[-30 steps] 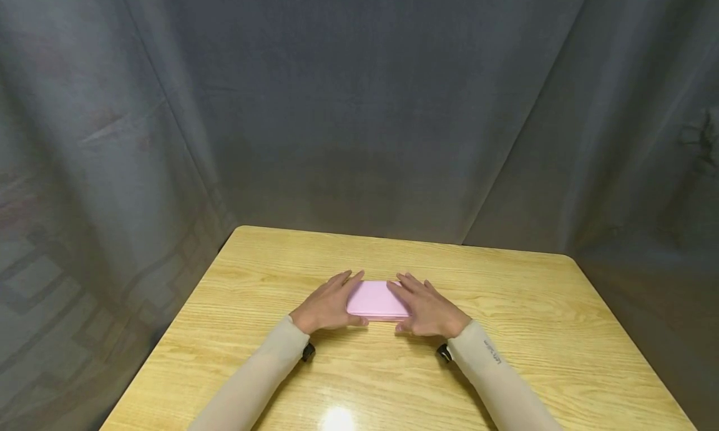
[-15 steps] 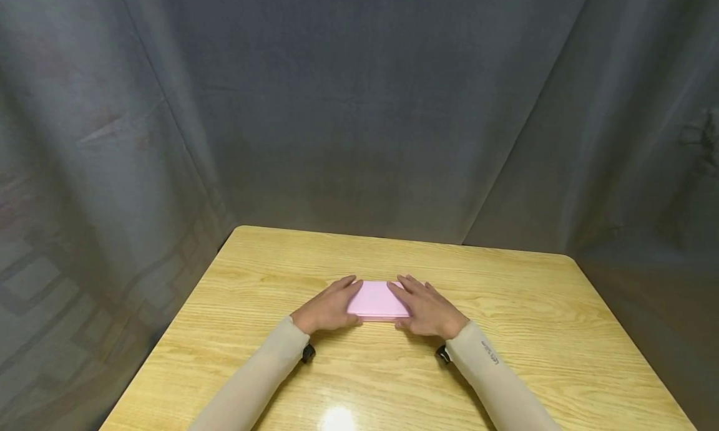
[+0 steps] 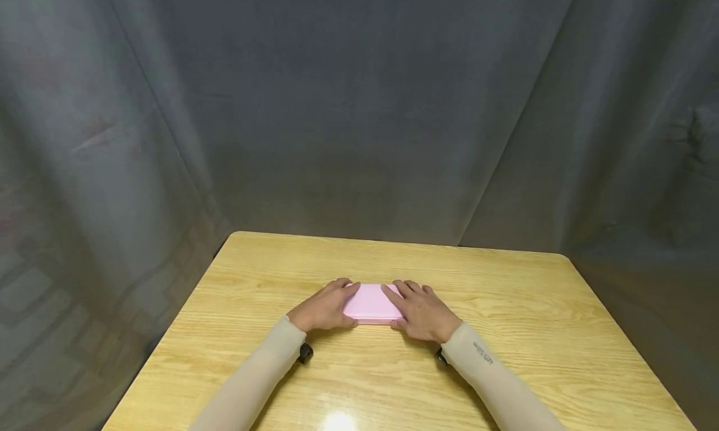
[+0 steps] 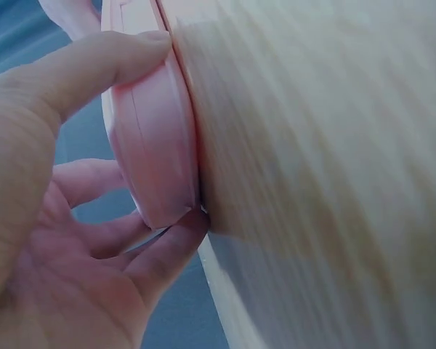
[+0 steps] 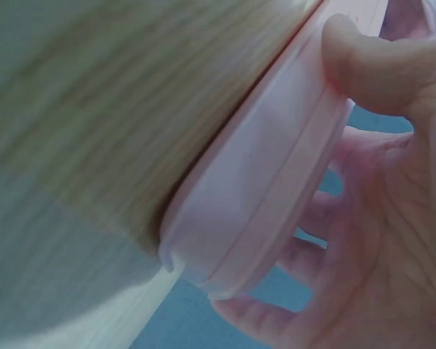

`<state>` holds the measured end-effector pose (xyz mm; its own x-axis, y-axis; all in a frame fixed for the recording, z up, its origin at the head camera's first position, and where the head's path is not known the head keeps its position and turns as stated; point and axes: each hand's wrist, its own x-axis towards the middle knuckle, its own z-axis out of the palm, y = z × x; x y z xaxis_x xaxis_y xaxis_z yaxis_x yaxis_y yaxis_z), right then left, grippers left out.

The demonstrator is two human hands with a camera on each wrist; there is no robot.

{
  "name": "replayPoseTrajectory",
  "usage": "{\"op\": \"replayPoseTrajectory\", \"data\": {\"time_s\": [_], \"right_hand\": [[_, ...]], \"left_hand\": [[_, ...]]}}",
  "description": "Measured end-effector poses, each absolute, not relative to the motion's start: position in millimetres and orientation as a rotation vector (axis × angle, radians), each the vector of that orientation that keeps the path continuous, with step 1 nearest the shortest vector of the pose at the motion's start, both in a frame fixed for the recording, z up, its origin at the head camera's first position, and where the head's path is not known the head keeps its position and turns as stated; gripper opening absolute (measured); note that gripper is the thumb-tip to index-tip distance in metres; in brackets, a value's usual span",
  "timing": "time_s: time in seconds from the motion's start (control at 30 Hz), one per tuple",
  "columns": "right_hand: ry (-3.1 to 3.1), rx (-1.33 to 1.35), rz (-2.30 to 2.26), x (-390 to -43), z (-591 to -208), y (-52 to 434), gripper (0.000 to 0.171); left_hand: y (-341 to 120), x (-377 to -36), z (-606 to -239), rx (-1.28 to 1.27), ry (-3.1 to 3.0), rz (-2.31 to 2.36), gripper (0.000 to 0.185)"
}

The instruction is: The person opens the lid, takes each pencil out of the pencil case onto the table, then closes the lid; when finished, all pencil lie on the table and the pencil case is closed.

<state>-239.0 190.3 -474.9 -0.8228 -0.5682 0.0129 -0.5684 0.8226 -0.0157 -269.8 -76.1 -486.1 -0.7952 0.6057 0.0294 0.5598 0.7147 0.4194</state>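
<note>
Both ends of pink case (image 3: 371, 304) being gripped on table (image 3: 505, 331): left hand (image 3: 324, 309), right hand (image 3: 424, 310), fingers curled round edges.

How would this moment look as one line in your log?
left hand: grips pink case left end | right hand: grips right end | case: flat on wooden table

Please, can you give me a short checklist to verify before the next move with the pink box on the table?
1. Left hand grips the left end of the pink box, thumb on the near edge: ok.
2. Right hand grips the right end, thumb on the side: ok.
3. Box lies flat on the table: ok.
4. Lid closed, seam even along the side in both wrist views: ok.
5. Latch or hinge position: cannot tell.
6. Box stands away from the table edges: ok.
</note>
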Motion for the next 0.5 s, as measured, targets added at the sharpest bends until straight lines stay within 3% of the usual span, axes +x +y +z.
{"op": "replayPoseTrajectory", "data": {"time_s": [0.5], "right_hand": [[-3.035,0.972,0.038,-240.3,-469.3,190.4,0.073]], "left_hand": [[-77.1,-270.8,-485.0,1.022,2.821,0.587,0.084]]}}
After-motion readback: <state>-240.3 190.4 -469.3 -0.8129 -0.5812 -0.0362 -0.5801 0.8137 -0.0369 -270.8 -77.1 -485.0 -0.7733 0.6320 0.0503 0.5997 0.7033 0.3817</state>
